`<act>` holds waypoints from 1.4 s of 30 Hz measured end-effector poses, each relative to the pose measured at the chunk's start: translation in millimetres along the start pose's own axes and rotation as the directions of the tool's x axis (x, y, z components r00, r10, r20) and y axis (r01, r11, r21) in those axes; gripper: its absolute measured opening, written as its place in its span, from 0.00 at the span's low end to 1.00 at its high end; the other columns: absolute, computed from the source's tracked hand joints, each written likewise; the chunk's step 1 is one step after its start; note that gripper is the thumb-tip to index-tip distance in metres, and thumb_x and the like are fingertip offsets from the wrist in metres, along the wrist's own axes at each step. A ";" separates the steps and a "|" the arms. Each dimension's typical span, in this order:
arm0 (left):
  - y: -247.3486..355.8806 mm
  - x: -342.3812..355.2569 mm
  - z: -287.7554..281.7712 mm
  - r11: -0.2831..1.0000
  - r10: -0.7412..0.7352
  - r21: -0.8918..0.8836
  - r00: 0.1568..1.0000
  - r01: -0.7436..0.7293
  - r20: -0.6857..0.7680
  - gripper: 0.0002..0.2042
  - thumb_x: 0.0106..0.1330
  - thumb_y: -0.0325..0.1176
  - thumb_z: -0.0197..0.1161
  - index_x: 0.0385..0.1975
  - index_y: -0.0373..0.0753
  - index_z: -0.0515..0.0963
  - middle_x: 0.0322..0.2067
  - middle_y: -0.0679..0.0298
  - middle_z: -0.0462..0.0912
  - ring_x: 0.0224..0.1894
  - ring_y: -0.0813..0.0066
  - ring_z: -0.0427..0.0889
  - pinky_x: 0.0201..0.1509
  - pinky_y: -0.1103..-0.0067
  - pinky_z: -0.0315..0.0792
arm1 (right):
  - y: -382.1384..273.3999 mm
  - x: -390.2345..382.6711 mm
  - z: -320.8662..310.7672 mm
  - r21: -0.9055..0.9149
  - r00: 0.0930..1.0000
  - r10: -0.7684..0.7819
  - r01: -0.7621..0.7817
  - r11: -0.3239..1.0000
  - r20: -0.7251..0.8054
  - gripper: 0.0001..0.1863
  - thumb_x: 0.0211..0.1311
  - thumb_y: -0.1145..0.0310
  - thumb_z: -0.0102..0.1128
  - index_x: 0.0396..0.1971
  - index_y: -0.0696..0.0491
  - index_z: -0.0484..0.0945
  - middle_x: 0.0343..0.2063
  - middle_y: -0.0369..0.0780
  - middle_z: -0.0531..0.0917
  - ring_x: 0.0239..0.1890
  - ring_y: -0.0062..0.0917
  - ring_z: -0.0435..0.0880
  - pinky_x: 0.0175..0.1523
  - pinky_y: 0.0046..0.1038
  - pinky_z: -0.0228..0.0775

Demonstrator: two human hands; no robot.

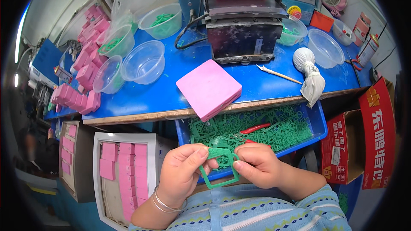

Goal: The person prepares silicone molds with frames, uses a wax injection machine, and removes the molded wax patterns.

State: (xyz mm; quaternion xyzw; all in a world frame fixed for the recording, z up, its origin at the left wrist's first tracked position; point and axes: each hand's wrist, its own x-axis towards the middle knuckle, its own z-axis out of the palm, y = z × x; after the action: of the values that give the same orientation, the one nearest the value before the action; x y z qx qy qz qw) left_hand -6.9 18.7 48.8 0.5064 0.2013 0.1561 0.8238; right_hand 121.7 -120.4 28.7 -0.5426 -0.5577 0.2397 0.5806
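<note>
My left hand (182, 173) and my right hand (260, 167) are together in front of my body, over the near edge of the drawer-like blue bin. Between them they grip a green rectangular open frame (220, 184), pinched at its upper left and right sides by thumbs and fingers. Small green scraps (282, 130) fill the blue bin (320, 122), and red-handled pliers (256, 128) lie on top of them, just beyond my hands. A pink square block (209, 86) rests on the blue table's front edge.
A dark press machine (244, 38) stands on the blue table (180, 68). Clear plastic bowls (144, 63) sit on both sides. To the right lie a brush (280, 74) and a tied white cloth bundle (310, 75). A white box (99, 179) of pink blocks and a red carton (342, 149) flank me.
</note>
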 end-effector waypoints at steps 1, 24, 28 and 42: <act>0.5 -0.7 -0.1 1.000 0.001 -0.001 1.000 -0.001 0.000 0.12 0.63 0.33 0.53 0.26 0.29 0.75 0.22 0.56 0.77 0.21 0.77 0.71 0.27 0.80 0.66 | 0.4 -0.5 0.3 0.012 1.000 0.016 -0.016 1.000 0.006 0.15 0.60 0.71 0.49 0.14 0.58 0.62 0.14 0.40 0.62 0.17 0.30 0.62 0.24 0.30 0.53; -0.7 -1.4 -4.3 0.991 -0.091 -0.093 0.996 0.091 0.005 0.13 0.65 0.34 0.49 0.29 0.29 0.73 0.20 0.57 0.77 0.19 0.78 0.71 0.21 0.83 0.68 | 11.6 -3.6 5.9 0.276 0.980 0.193 -0.198 0.940 0.045 0.16 0.63 0.68 0.46 0.16 0.57 0.63 0.15 0.37 0.63 0.18 0.22 0.61 0.26 0.27 0.55; 1.3 -1.2 -3.4 0.992 -0.076 -0.097 0.996 0.080 0.040 0.15 0.66 0.36 0.47 0.34 0.27 0.73 0.22 0.54 0.78 0.20 0.76 0.73 0.23 0.82 0.69 | 14.6 -5.0 7.3 0.288 0.968 0.252 -0.246 0.926 0.015 0.16 0.63 0.68 0.46 0.16 0.56 0.63 0.15 0.35 0.64 0.19 0.19 0.61 0.25 0.25 0.54; -2.0 -6.0 -6.6 0.997 -0.009 -0.071 0.997 0.014 0.073 0.10 0.63 0.28 0.53 0.36 0.26 0.75 0.28 0.54 0.80 0.31 0.71 0.80 0.37 0.79 0.75 | 12.8 -4.4 6.4 0.380 0.948 0.286 -0.216 0.899 -0.139 0.15 0.64 0.68 0.44 0.18 0.57 0.67 0.17 0.34 0.67 0.21 0.16 0.63 0.27 0.22 0.57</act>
State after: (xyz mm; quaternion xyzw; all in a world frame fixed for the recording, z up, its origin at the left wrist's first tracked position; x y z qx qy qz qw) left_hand -15.3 20.2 45.3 0.4809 0.1683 0.1397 0.8490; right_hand 118.9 -118.2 14.2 -0.5149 -0.3711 0.3576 0.6850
